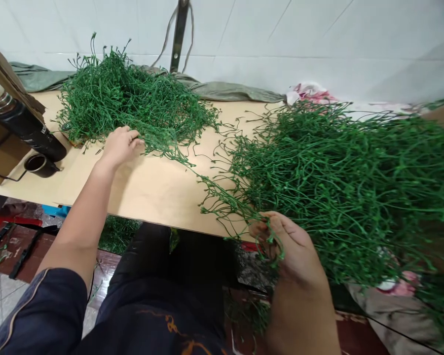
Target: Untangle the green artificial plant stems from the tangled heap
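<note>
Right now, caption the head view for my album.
Right hand gripping green stems, left hand at the left pile.

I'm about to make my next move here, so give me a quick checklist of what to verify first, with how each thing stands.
1. Right hand has its stems: ok, fingers closed around a small bunch.
2. Left hand at the left pile: ok, at its near edge.
3. Left hand gripping stems: cannot tell.
4. Gap between left pile and right pile free of strays: not ok, loose stems lie across it.
5. Mug and bottle away from both hands: ok.
</note>
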Demonstrator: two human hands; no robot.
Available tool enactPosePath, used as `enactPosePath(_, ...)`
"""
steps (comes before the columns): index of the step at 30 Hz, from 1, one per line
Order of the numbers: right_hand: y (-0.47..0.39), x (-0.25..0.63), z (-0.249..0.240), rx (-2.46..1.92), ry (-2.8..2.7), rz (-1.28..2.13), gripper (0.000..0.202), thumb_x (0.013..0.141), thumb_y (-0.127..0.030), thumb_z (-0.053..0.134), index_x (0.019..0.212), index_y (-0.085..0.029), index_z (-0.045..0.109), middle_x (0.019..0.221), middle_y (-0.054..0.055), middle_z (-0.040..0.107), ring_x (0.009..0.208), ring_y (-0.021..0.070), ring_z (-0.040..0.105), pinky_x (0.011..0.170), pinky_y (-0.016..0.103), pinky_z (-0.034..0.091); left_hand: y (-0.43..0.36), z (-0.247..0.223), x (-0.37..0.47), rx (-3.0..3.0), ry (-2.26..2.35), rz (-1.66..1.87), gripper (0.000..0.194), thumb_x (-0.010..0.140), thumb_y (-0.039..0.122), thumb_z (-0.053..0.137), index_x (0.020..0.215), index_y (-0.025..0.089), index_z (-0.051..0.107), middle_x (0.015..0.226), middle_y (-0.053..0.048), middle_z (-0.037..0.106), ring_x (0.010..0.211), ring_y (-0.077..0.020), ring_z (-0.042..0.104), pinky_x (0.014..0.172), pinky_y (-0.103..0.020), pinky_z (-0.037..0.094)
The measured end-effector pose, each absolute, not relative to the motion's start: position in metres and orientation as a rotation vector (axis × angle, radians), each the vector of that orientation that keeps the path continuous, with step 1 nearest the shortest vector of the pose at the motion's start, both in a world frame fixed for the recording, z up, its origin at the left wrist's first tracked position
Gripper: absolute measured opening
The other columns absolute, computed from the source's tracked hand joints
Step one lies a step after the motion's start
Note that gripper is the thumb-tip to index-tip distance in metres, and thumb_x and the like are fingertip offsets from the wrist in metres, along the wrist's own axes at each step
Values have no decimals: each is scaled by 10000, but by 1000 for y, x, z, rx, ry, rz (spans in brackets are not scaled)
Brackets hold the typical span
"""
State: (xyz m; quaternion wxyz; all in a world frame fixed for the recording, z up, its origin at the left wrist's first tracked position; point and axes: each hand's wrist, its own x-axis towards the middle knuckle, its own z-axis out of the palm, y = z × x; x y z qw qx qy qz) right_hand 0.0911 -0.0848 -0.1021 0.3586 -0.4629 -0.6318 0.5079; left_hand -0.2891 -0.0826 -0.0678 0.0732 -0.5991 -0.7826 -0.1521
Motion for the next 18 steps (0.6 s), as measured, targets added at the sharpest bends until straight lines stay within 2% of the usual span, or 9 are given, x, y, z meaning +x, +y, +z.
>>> enactPosePath(4,-85,85,-98,-1187,-1304,1542,394,596,-547,653,737,-216,491,542,-26,416,463,91,411,380,222,274,-83,-61,-294,-1782,-2365,-630,256,804,369,450,817,192,634,845,-58,581,883,-198,495,747,-308,359)
enactPosePath(7,-85,85,-98,-1170,-1199,1581,409,539,-508,709,737,-213,505,560,-32,409,476,78,402,404,218,289,-85,-57,-297,-1758,-2471,-831,248,765,380,502,765,163,623,733,-24,556,756,-150,489,680,-266,352)
enactPosePath(12,-86,95,-107,-1177,-1268,1565,367,578,-492,681,745,-220,500,541,-29,384,475,91,373,404,228,270,-95,-57,-296,-1764,-2594,-1179,325,781,393,480,593,132,519,553,15,389,586,-87,387,580,-221,316)
enactPosePath(15,-89,97,-116,-1203,-1377,1596,365,599,-527,651,667,-210,482,515,-36,335,462,86,320,416,240,276,-98,-64,-293,-1802,-2573,-1172,300,781,388,495,628,132,520,608,3,423,616,-94,415,607,-230,351)
enactPosePath(18,-92,96,-123,-1249,-1497,1564,399,645,-561,604,601,-194,454,528,-34,332,478,81,316,442,237,296,-97,-70,-288,-1725,-2485,-1075,242,762,377,542,799,139,562,822,-46,516,760,-137,492,719,-282,402)
